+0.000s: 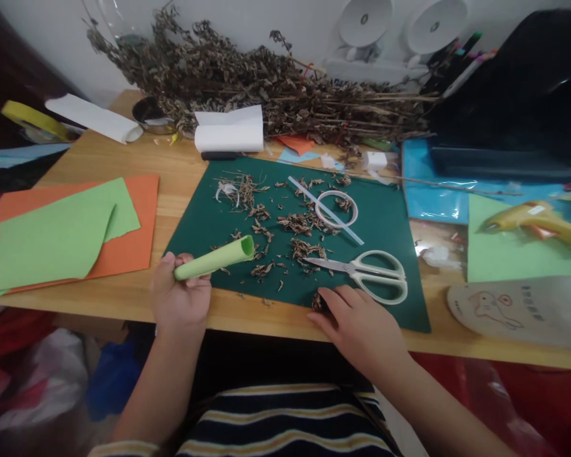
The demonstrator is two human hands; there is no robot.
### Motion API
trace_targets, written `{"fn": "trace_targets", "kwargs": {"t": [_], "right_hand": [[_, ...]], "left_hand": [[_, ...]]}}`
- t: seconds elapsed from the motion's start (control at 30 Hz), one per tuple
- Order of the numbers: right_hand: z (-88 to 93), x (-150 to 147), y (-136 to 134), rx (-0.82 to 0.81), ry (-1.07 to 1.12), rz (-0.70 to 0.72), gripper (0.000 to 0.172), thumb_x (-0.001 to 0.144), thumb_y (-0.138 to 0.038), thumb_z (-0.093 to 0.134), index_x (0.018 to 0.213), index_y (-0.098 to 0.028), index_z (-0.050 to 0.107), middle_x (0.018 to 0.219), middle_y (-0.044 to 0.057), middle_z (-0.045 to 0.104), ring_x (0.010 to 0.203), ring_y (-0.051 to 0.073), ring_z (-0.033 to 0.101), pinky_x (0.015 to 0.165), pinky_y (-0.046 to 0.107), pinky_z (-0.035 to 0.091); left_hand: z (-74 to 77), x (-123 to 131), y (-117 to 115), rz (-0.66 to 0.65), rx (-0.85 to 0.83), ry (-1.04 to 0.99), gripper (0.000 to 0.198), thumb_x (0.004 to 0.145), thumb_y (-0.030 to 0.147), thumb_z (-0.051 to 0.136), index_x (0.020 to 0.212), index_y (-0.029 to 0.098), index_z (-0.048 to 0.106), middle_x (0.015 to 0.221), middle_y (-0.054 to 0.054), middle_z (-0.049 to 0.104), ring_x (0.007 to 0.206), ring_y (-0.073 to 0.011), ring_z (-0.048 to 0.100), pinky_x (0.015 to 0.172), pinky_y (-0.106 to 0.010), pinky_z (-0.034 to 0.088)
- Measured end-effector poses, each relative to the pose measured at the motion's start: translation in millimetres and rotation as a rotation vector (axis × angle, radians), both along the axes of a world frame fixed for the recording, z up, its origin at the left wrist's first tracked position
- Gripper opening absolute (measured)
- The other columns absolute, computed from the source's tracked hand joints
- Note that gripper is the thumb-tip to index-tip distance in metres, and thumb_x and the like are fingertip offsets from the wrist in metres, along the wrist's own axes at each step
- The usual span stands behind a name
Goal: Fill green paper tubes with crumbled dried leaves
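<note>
My left hand [181, 289] is closed around the lower end of a rolled light-green paper tube [216, 258]. The tube is tilted up to the right, and its open end hangs over the green cutting mat [385, 200]. At the mat's front edge, my right hand [354, 314] curls its fingers round a small dark brown bundle [318, 302], mostly hidden, whose kind I cannot make out. Just beyond that hand lie scissors [361, 273] with pale handles. Crumbled dried leaves [304, 249] are scattered over the mat, with a roll of tape [337, 209] and a translucent glue stick [326, 209] among them.
Green paper sheets [52, 235] lie on orange paper [147, 222] at the left. Bundled dried plants [247, 76] line the wall behind a white paper roll [229, 133]. To the right are a yellow glue gun [537, 222] and a printed pale pouch [518, 311].
</note>
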State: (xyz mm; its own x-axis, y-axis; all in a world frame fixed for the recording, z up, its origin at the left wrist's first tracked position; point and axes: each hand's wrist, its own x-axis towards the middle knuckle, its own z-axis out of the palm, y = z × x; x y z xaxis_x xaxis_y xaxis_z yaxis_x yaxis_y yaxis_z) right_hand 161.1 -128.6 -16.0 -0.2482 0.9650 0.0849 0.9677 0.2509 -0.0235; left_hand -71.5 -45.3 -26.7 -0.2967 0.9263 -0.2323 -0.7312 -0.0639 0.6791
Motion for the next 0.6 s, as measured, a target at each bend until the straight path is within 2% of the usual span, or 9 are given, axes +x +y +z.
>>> {"fn": "trace_targets", "kwargs": {"t": [0.1, 0.23, 0.37, 0.5, 0.6], "right_hand": [[-1.9, -2.6, 0.6, 0.034, -0.009, 0.067, 0.018, 0.078, -0.029, 0.049, 0.088, -0.017, 0.059, 0.076, 0.004, 0.06, 0.066, 0.018, 0.053, 0.057, 0.028, 0.039], [0.0, 0.0, 2.8, 0.003, 0.0, 0.146, 0.013, 0.078, -0.019, 0.049, 0.085, -0.019, 0.059, 0.074, 0.002, 0.06, 0.063, 0.016, 0.051, 0.056, 0.028, 0.038], [0.8, 0.3, 5.0, 0.004, 0.008, 0.137, 0.013, 0.078, -0.023, 0.049, 0.088, -0.018, 0.057, 0.076, 0.002, 0.06, 0.065, 0.017, 0.052, 0.057, 0.028, 0.039], [3.0, -1.3, 6.6, -0.013, 0.028, 0.111, 0.026, 0.078, -0.032, 0.05, 0.099, -0.018, 0.053, 0.077, 0.003, 0.06, 0.067, 0.018, 0.054, 0.057, 0.028, 0.039], [4.0, -2.4, 7.5, -0.032, 0.017, 0.134, 0.019, 0.079, -0.03, 0.047, 0.093, -0.02, 0.056, 0.075, 0.002, 0.059, 0.066, 0.017, 0.053, 0.056, 0.029, 0.038]], "left_hand": [[-0.7, 0.0, -0.6, -0.003, 0.005, 0.008, 0.019, 0.073, 0.016, 0.047, 0.054, 0.014, 0.048, 0.049, 0.005, 0.052, 0.031, -0.0013, 0.036, 0.039, -0.015, 0.04], [-1.0, 0.4, -0.7, 0.006, 0.007, 0.015, 0.018, 0.071, 0.017, 0.049, 0.054, 0.014, 0.049, 0.049, 0.005, 0.051, 0.031, -0.0013, 0.036, 0.039, -0.015, 0.041], [-0.3, 1.7, -0.5, 0.013, -0.015, 0.002, 0.017, 0.069, 0.017, 0.051, 0.053, 0.014, 0.048, 0.049, 0.006, 0.051, 0.03, -0.0009, 0.035, 0.039, -0.015, 0.04], [0.6, 2.0, -0.4, 0.012, -0.034, -0.006, 0.015, 0.066, 0.018, 0.054, 0.053, 0.014, 0.047, 0.049, 0.005, 0.052, 0.03, -0.0004, 0.035, 0.037, -0.014, 0.038], [1.1, 1.5, -0.4, 0.012, -0.045, -0.003, 0.016, 0.065, 0.017, 0.055, 0.052, 0.014, 0.046, 0.049, 0.005, 0.052, 0.03, -0.0001, 0.035, 0.035, -0.013, 0.036]]}}
